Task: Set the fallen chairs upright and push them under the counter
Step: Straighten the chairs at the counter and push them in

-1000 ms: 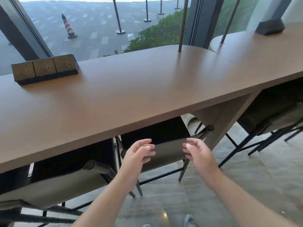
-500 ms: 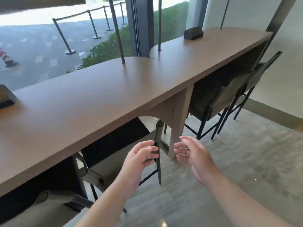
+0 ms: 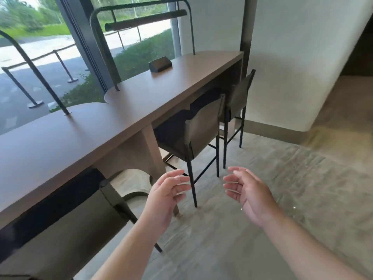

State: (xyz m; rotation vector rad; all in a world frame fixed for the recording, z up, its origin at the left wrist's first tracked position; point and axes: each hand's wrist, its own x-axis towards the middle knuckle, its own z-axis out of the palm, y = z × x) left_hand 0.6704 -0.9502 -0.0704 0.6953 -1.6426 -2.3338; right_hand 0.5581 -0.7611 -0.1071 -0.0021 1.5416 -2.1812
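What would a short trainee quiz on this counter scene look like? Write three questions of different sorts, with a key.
1. True or false: the left hand grips the backrest of the nearest dark grey fabric chair.
2. How many dark grey chairs on thin black metal legs stand at the far brown wooden counter? A) none B) two C) four
3. Fill in: the small black angled box sits on the ___.

Key:
1. False: both the left hand and the right hand hang loosely curled in the air, holding nothing.
2. B: the middle chair and the far chair, both upright.
3. Counter.
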